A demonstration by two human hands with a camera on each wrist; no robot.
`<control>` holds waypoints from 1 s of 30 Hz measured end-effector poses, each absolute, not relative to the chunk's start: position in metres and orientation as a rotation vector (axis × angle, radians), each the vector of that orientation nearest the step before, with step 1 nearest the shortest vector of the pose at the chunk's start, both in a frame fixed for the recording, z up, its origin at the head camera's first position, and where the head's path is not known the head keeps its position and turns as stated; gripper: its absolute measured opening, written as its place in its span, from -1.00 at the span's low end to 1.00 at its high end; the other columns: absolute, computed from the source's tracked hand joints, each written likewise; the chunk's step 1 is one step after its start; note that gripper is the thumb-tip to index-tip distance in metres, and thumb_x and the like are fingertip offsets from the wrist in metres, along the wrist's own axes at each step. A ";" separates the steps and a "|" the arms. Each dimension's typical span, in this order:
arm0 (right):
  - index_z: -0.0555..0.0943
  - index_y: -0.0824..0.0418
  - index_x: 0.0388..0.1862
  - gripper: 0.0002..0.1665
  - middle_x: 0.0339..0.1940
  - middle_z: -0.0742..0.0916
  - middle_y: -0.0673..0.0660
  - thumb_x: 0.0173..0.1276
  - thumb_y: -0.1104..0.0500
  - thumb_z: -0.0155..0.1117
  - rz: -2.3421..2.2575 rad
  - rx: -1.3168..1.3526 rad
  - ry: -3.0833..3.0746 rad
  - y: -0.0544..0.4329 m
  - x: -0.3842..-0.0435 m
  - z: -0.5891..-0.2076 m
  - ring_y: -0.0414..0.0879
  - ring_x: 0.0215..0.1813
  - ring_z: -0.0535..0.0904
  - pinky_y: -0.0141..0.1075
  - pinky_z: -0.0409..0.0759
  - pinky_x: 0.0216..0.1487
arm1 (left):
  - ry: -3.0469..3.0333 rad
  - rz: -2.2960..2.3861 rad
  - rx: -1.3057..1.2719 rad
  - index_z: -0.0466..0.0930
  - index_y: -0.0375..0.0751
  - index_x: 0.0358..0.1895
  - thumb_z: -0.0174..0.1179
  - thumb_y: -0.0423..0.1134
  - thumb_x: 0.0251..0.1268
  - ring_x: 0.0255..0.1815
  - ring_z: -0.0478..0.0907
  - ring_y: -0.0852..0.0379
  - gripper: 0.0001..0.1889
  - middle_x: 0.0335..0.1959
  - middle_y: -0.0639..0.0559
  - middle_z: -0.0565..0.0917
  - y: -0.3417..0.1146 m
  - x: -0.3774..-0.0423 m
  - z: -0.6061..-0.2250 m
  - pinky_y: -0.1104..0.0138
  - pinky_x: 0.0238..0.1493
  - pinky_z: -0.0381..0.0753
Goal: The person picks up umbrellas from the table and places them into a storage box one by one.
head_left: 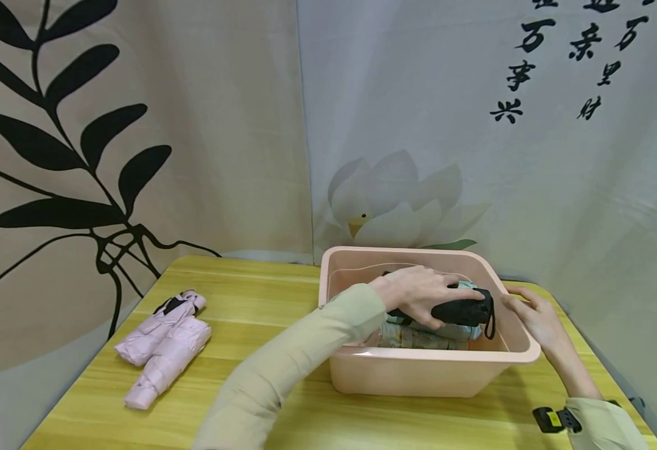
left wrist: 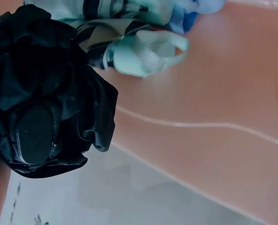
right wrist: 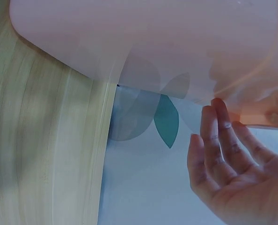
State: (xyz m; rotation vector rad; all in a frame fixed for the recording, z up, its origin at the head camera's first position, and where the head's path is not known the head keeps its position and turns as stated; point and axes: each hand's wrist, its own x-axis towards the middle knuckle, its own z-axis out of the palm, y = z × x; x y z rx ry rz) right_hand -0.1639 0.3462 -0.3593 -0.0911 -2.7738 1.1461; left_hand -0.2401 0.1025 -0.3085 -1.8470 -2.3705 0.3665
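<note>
My left hand (head_left: 418, 294) reaches into a pink plastic bin (head_left: 404, 375) and grips a black folded umbrella (head_left: 460, 309), whose wrist loop hangs at its right end. In the left wrist view the black umbrella (left wrist: 50, 93) fills the left side, with its handle end toward the camera. Beneath it in the bin lie other folded umbrellas, among them a patterned one (head_left: 418, 338) and one with a mint-green handle and strap (left wrist: 134, 56). My right hand (head_left: 536, 319) touches the bin's right side at the rim, its fingers (right wrist: 228, 150) extended against the wall in the right wrist view.
Two pale pink folded umbrellas (head_left: 165, 356) lie side by side on the left of the yellow wood-grain table (head_left: 260, 300). Behind the table hangs a curtain (head_left: 238, 125) printed with black leaves, a lotus and writing. The bin stands near the table's back right.
</note>
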 end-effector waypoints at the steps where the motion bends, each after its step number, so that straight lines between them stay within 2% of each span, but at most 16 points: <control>1: 0.36 0.44 0.29 -0.35 0.13 0.54 0.56 0.50 -0.06 -0.10 1.143 -0.090 -2.771 0.346 -0.164 -0.359 -0.56 -0.34 0.45 -0.42 0.55 -0.32 | -2.375 0.373 -1.851 -0.13 0.19 0.51 0.14 0.21 0.21 -0.12 0.61 0.15 -0.12 0.49 -0.03 0.16 0.103 -0.241 -0.310 0.34 -0.07 0.58; 8: 0.38 0.44 0.27 -0.36 0.12 0.56 0.53 0.48 -0.05 -0.06 1.155 -0.080 -2.744 0.346 -0.165 -0.360 -0.58 -0.35 0.47 -0.43 0.55 -0.33 | -2.392 0.419 -1.891 -0.14 0.18 0.51 0.13 0.21 0.22 -0.19 0.60 0.13 -0.13 0.32 0.00 0.37 0.106 -0.245 -0.320 0.34 -0.13 0.59; 13: 0.38 0.44 0.27 -0.36 0.12 0.56 0.53 0.49 -0.05 -0.07 1.153 -0.080 -2.748 0.347 -0.165 -0.360 -0.59 -0.35 0.46 -0.44 0.54 -0.32 | -2.378 0.400 -1.894 -0.16 0.15 0.52 0.10 0.23 0.23 -0.13 0.61 0.13 -0.12 0.40 -0.04 0.30 0.107 -0.244 -0.323 0.37 -0.09 0.58; 18: 0.38 0.44 0.27 -0.36 0.11 0.57 0.54 0.49 -0.05 -0.08 1.144 -0.082 -2.755 0.347 -0.164 -0.360 -0.59 -0.35 0.46 -0.44 0.54 -0.32 | -2.343 0.402 -1.885 -0.15 0.12 0.53 0.07 0.25 0.24 -0.16 0.61 0.15 -0.12 0.37 -0.01 0.33 0.108 -0.242 -0.324 0.39 -0.11 0.59; 30: 0.38 0.42 0.28 -0.34 0.14 0.55 0.53 0.49 -0.08 -0.09 1.124 -0.106 -2.780 0.346 -0.164 -0.358 -0.55 -0.31 0.44 -0.44 0.52 -0.29 | -2.399 0.446 -1.890 -0.18 0.18 0.52 0.08 0.23 0.26 -0.10 0.62 0.12 -0.14 0.32 0.02 0.37 0.111 -0.239 -0.327 0.36 -0.11 0.60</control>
